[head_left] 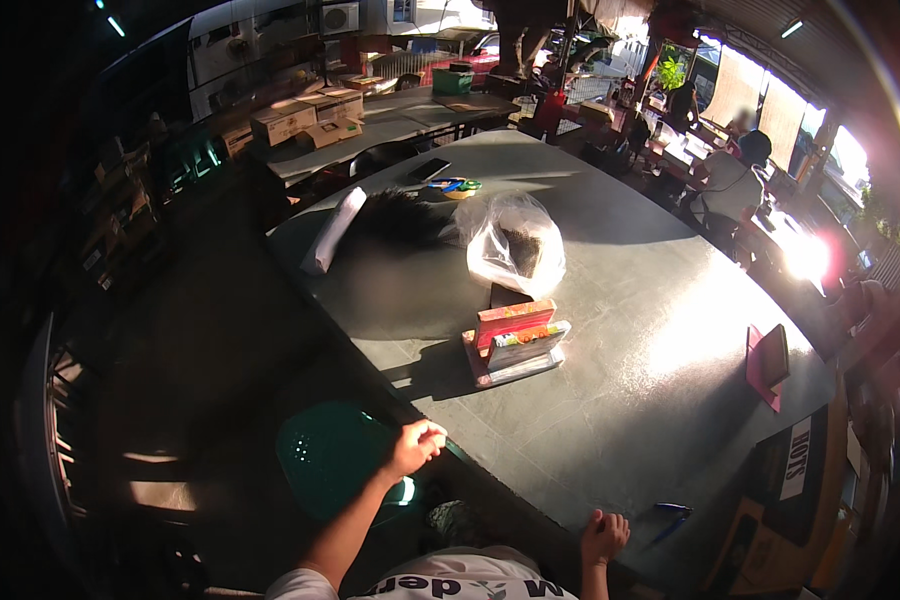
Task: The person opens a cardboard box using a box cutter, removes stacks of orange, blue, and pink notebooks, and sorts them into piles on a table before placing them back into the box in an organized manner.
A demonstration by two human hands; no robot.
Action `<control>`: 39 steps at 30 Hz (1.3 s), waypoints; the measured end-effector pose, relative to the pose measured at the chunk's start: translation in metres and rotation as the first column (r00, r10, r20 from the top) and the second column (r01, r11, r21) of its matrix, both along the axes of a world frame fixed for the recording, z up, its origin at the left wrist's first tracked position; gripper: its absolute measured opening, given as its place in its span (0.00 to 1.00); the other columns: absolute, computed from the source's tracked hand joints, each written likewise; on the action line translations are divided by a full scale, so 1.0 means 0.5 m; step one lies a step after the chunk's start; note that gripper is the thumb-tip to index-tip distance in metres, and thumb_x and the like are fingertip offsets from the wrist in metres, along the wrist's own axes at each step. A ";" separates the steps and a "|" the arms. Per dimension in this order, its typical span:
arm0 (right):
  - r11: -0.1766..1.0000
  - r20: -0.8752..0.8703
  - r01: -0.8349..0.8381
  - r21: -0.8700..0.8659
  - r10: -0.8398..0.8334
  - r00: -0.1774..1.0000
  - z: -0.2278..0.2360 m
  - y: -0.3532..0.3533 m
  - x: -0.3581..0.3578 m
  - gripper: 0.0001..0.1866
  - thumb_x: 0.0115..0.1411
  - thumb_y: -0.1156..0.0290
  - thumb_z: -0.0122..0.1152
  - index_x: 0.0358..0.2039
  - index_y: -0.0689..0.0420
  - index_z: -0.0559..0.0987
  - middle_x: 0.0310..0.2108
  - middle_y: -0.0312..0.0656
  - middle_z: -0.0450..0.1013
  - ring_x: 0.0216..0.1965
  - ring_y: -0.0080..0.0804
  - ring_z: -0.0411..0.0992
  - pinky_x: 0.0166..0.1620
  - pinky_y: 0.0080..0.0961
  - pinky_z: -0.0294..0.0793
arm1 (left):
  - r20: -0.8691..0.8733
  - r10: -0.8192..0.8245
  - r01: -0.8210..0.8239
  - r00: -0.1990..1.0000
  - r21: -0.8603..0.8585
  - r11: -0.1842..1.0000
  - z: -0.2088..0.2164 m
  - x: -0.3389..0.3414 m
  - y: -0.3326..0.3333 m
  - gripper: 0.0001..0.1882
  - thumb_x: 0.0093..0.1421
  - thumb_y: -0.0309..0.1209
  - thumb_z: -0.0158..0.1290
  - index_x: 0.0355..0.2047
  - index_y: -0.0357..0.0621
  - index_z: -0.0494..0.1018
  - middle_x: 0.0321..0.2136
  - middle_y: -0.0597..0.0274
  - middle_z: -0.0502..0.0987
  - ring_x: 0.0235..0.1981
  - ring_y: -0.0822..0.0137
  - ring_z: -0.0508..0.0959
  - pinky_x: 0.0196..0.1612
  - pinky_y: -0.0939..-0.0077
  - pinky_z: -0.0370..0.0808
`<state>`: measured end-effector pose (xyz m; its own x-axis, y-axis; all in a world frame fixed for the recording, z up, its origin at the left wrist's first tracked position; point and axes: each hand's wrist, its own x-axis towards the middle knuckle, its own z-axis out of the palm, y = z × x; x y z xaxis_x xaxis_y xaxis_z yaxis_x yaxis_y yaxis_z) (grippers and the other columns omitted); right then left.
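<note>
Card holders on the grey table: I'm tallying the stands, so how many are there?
2. A pink card holder stands mid-table near the plastic bag; a second red holder stands toward the right edge. Glare may hide others.

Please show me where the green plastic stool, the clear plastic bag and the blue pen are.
Green round plastic stool (325, 462): head view, on its seat.
Clear crumpled plastic bag (510, 240): head view, on its bright upper side.
Blue pen (672, 509): head view, on its barrel at the table edge.

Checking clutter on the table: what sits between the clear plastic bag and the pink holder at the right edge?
Head view: bare tabletop, sunlit, lies between the plastic bag and the pink holder. The coloured card stand sits below the bag, off that line.
</note>
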<state>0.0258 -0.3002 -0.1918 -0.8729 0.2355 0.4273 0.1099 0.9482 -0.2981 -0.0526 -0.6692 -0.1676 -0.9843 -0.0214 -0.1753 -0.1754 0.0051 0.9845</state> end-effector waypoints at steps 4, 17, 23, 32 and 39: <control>0.999 -0.051 0.035 -0.002 -0.035 0.998 -0.008 -0.003 -0.010 0.18 0.56 0.61 0.50 0.15 0.58 0.65 0.19 0.41 0.62 0.27 0.43 0.63 0.33 0.37 0.60 | -0.309 0.294 -0.288 0.904 0.066 0.955 0.039 -0.263 -0.075 0.03 0.55 0.27 0.49 0.27 0.41 0.70 0.21 0.69 0.72 0.20 0.80 0.70 0.22 0.84 0.67; 0.886 0.139 0.458 -0.071 -0.445 0.884 0.002 -0.022 -0.048 0.21 0.58 0.60 0.50 0.14 0.60 0.73 0.15 0.48 0.68 0.17 0.48 0.63 0.23 0.41 0.60 | 0.037 0.163 -0.165 0.986 0.060 0.984 -0.087 -0.942 0.010 0.43 0.47 0.37 0.57 0.60 0.42 0.47 0.55 0.48 0.56 0.55 0.58 0.60 0.55 0.68 0.59; 0.782 0.164 0.608 -0.137 -0.587 0.792 -0.014 -0.038 -0.086 0.23 0.58 0.53 0.50 0.19 0.58 0.78 0.15 0.48 0.70 0.16 0.45 0.64 0.21 0.39 0.60 | -0.261 0.102 -0.209 0.960 -0.423 0.882 -0.134 -0.973 0.037 0.28 0.45 0.25 0.46 0.51 0.44 0.62 0.38 0.45 0.74 0.42 0.50 0.73 0.47 0.63 0.69; 0.627 0.133 0.696 -0.350 -0.702 0.700 -0.036 -0.028 -0.065 0.20 0.59 0.57 0.49 0.24 0.61 0.80 0.17 0.44 0.74 0.19 0.33 0.67 0.23 0.31 0.65 | -0.478 -0.015 -0.254 0.878 -0.492 0.833 0.043 -1.117 -0.077 0.19 0.56 0.44 0.48 0.20 0.40 0.72 0.19 0.46 0.74 0.22 0.50 0.75 0.25 0.61 0.69; 0.582 0.205 0.619 -0.528 -0.619 0.758 0.017 -0.092 -0.109 0.17 0.60 0.63 0.48 0.29 0.64 0.79 0.21 0.41 0.74 0.23 0.30 0.69 0.29 0.28 0.70 | -0.625 0.227 -0.663 0.747 -0.674 0.328 -0.060 -1.313 -0.405 0.12 0.52 0.29 0.49 0.36 0.39 0.70 0.35 0.46 0.73 0.39 0.47 0.72 0.41 0.60 0.70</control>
